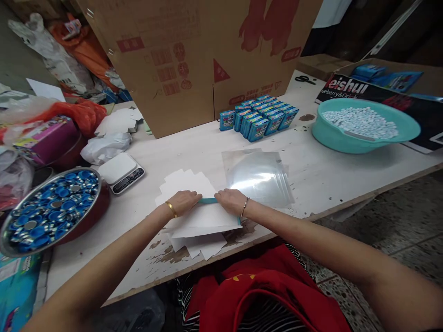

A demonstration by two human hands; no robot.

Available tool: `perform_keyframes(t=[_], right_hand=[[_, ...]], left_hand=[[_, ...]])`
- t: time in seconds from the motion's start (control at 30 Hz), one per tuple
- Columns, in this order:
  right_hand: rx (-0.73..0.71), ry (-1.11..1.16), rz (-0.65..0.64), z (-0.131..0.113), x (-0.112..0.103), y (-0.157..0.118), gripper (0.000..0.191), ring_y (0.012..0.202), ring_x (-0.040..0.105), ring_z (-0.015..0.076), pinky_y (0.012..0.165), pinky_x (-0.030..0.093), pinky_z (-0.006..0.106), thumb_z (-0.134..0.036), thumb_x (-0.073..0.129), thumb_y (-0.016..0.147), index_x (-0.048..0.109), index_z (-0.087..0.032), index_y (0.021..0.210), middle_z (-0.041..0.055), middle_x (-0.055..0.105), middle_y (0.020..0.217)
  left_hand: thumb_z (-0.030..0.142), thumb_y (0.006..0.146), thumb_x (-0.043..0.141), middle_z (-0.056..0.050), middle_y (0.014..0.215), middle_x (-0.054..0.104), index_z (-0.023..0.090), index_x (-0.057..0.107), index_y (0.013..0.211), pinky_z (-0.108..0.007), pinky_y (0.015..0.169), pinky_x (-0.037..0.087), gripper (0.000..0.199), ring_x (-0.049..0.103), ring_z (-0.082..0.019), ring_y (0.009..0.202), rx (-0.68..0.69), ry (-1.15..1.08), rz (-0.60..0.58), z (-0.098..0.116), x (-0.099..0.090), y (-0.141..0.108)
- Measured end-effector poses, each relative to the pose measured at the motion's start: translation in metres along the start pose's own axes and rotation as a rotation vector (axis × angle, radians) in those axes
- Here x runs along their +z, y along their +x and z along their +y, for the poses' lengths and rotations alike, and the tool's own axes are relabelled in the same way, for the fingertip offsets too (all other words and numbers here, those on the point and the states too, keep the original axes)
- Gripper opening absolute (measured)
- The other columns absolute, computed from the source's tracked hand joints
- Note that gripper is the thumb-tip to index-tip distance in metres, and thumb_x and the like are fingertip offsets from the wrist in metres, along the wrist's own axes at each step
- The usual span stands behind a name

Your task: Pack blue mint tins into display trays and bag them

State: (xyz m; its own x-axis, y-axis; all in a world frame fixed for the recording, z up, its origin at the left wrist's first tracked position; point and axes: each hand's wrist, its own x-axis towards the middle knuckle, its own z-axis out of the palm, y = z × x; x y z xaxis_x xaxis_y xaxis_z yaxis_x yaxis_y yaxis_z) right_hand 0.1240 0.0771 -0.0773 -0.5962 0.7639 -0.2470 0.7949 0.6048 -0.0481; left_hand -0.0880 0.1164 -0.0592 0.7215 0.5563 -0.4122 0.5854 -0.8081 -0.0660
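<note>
My left hand (185, 202) and my right hand (230, 201) are both closed on the far edge of a white card sheet (204, 219), one at each side. A narrow blue strip (208, 200) shows along that edge between my fingers. Beneath and beyond the sheet lie more white cards (188, 180), fanned out on the table. Clear plastic sheets (258, 177) lie just beyond my right hand. Small blue boxes (258, 129) stand in rows farther back.
A large cardboard box (194, 60) stands behind. At left are a bowl of blue and silver lids (51, 207) and a white scale (121, 170). At right, a turquoise basin (346, 140) holds small wrapped pieces; black scissors (305, 80) lie beyond.
</note>
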Motion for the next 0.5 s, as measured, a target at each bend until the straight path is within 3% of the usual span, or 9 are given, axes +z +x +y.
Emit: perform_keyframes(t=[0.2, 0.5], right_hand=[[-0.047, -0.029, -0.090, 0.000, -0.006, 0.004, 0.022, 0.084, 0.062, 0.0231, 0.061, 0.044, 0.029, -0.009, 0.039, 0.088, 0.049, -0.013, 0.108, 0.0114, 0.064, 0.093], [0.010, -0.065, -0.092, -0.007, -0.003, 0.017, 0.025, 0.090, 0.062, 0.0230, 0.066, 0.046, 0.031, -0.010, 0.032, 0.093, 0.049, -0.015, 0.110, 0.0144, 0.063, 0.097]], left_hand=[[0.010, 0.085, 0.040, -0.010, 0.089, 0.062, 0.018, 0.053, 0.103, -0.029, 0.057, 0.039, 0.023, 0.057, -0.019, 0.070, -0.041, 0.029, -0.081, 0.004, -0.002, 0.005], [0.007, 0.089, 0.031, -0.015, 0.094, 0.058, 0.014, 0.054, 0.105, -0.034, 0.061, 0.048, 0.030, 0.057, -0.028, 0.088, -0.171, -0.013, -0.030, 0.027, 0.007, 0.001]])
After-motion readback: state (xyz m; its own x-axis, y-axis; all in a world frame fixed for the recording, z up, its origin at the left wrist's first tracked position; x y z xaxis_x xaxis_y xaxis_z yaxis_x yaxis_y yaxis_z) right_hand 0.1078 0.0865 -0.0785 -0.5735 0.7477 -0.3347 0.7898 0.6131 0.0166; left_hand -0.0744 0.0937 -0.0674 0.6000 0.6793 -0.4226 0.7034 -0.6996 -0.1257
